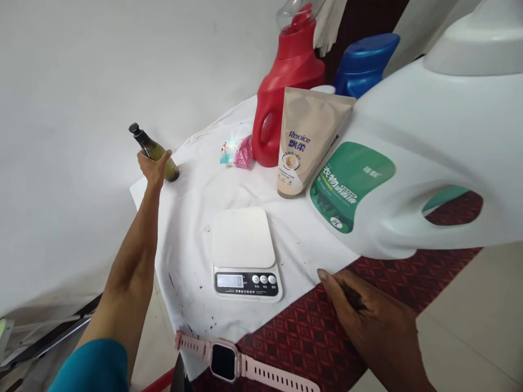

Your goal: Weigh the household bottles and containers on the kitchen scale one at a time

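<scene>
While the left hand [154,167] grips a shiny, tilted green bottle [153,147] by the left edge of the cloth-topped desk [183,234], the right hand [376,316] curls, gripping or not I can't tell, near a flat scale [244,239] and fat plastic jug [402,147].

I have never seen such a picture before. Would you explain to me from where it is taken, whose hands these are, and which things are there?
There is no machine here, only one person's two bare hands. The picture comes from a camera worn on the head, looking forward and down. The left hand is closed around a tilted, dark green bottle. The right hand is near the edge of a white cloth; whether it grips anything is unclear. On the table are a scale showing 0, a small packet, a beige tube, a red jug and a large white jug. A pink watch lies at the near side.
</scene>
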The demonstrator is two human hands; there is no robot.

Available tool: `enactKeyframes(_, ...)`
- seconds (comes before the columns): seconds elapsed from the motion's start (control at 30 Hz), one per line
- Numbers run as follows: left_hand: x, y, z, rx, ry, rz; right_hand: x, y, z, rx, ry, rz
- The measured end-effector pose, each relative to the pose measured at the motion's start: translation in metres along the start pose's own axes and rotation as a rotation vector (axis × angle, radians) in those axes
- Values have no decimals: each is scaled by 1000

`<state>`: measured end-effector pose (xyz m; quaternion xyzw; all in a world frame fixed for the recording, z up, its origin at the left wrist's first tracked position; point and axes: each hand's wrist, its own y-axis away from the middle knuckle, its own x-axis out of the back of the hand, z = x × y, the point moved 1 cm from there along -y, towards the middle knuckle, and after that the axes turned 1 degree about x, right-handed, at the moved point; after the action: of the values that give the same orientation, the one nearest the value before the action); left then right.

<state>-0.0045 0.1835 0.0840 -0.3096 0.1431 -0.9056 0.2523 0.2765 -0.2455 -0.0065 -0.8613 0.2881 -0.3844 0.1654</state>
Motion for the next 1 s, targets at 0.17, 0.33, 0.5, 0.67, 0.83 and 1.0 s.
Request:
enactKeyframes(0.17, -8, -11, -14, -17, -36, -27, 1, 1, -2, -40, 13, -10)
enactKeyframes(0.33, 29, 31, -12, -82, 11, -114, 0, 1, -1, -97, 2, -28)
enactKeyframes(0.5, 85, 98, 20, -111, 196, -220, -1, 2, 0, -76, -12, -6)
enactKeyframes(0.67, 122, 157, 73, -291, 265, -348, -2, 3, -1, -89, -53, -1)
enactKeyframes(0.83, 115, 211, 97, -328, 316, -581, -4, 4, -1, -108, -72, 16)
enactKeyframes(1.0, 101, 237, 99, -357, 233, -650, -4, 4, 0, -109, -95, 20)
